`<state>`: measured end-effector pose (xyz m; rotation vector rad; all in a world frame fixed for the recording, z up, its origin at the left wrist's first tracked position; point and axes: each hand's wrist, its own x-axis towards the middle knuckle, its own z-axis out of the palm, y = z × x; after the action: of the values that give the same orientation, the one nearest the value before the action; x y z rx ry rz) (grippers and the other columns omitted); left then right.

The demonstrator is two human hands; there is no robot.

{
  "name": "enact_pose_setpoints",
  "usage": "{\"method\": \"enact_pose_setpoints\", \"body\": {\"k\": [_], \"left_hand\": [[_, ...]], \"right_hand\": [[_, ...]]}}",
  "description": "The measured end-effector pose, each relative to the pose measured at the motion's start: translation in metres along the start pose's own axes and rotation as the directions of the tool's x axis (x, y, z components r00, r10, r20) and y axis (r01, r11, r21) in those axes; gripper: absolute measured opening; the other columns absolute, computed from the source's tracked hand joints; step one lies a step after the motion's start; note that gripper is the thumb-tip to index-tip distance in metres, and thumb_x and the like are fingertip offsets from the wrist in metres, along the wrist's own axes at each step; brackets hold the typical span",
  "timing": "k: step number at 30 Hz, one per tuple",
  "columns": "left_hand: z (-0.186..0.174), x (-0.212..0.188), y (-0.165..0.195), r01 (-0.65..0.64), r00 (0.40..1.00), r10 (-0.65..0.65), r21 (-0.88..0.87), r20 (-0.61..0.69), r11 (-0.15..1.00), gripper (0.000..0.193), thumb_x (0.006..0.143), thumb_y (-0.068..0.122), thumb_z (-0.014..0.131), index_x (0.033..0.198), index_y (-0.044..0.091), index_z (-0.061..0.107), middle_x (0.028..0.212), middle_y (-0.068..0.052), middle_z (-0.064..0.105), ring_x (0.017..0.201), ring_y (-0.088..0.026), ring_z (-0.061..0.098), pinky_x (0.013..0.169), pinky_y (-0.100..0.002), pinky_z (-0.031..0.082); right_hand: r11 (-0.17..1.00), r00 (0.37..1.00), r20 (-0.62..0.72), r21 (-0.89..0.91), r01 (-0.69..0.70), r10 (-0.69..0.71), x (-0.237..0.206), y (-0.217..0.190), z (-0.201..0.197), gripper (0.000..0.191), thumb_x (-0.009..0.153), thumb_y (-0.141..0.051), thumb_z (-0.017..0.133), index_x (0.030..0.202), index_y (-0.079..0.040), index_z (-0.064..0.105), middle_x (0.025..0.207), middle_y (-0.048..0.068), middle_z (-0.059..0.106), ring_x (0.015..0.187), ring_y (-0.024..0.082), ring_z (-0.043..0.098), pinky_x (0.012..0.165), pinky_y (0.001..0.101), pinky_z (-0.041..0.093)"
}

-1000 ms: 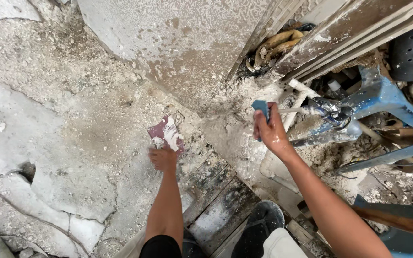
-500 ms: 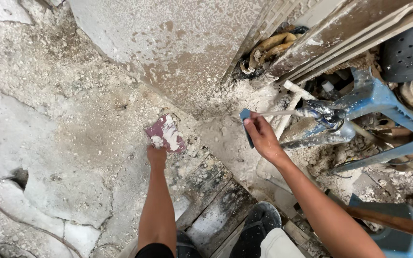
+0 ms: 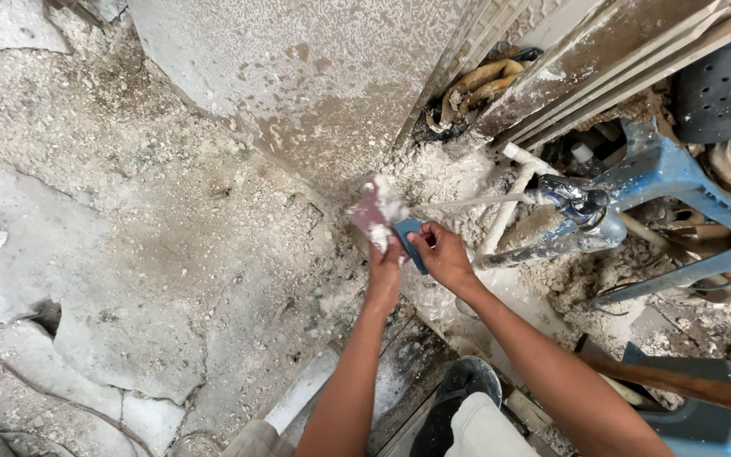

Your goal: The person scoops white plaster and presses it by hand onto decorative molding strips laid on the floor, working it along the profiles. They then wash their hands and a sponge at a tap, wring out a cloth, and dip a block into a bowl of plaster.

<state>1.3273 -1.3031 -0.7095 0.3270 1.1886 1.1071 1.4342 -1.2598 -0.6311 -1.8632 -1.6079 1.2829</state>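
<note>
Touching hands (image 3: pixel 385 269): reddish scraper (image 3: pixel 371 211), perhaps blue-handled tool (image 3: pixel 410 239).

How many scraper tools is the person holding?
2: a reddish putty-smeared scraper in the left hand, and a blue scraper in the right hand, touching it.

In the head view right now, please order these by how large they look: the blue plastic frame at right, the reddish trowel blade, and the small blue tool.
1. blue plastic frame, largest, partly cut off by the picture edge.
2. reddish trowel blade, in the left hand.
3. small blue tool, in the right hand, partly hidden.
</note>
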Motion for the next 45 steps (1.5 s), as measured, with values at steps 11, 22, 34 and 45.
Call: {"method": "enact_pose_setpoints", "body": {"k": [11,22,34,45], "left_hand": [[0.022,-0.007,-0.034,-0.165,0.979,0.2,0.423,-0.038,0.891,0.033,0.111,0.022,0.043,0.125,-0.001,0.062,0.104,-0.018,0.071,0.096,-0.027,0.065,0.088,-0.042,0.05],[0.029,-0.019,-0.039,-0.263,0.956,0.293,0.504,0.021,0.823,0.035,0.106,0.021,0.047,0.133,0.001,0.056,0.109,-0.021,0.071,0.101,-0.034,0.07,0.089,-0.042,0.051],[0.026,-0.011,0.004,-0.263,0.964,0.252,0.138,0.09,0.955,0.045,0.108,0.019,0.047,0.15,0.003,0.044,0.145,-0.017,0.057,0.13,-0.027,0.055,0.109,-0.037,0.042],[0.027,-0.002,0.011,-0.145,0.957,0.059,0.29,0.284,0.946,0.068,0.097,0.008,0.05,0.16,0.006,0.024,0.157,-0.022,0.039,0.142,-0.034,0.04,0.117,-0.045,0.032]], "right_hand": [[0.914,0.942,-0.107,-0.3,0.274,-0.318,-0.003,-0.001,-0.006,0.027,0.1,-0.02,0.066,0.091,0.002,0.054,0.081,0.024,0.062,0.065,0.037,0.061,0.06,0.0483,0.05],[0.952,0.992,-0.049,-0.292,0.094,-0.113,0.011,0.009,-0.01,0.025,0.106,-0.02,0.053,0.092,0.0,0.055,0.081,0.021,0.062,0.063,0.042,0.062,0.056,0.0496,0.054],[0.987,0.97,-0.212,-0.137,0.088,-0.116,0.009,-0.014,-0.026,0.027,0.097,-0.023,0.067,0.087,0.001,0.062,0.07,0.02,0.066,0.06,0.034,0.065,0.059,0.045,0.05],[0.91,0.907,-0.278,-0.359,0.207,-0.316,0.025,-0.008,-0.046,0.025,0.101,-0.024,0.067,0.107,0.0,0.071,0.103,0.019,0.071,0.084,0.032,0.069,0.078,0.0439,0.056]]}}
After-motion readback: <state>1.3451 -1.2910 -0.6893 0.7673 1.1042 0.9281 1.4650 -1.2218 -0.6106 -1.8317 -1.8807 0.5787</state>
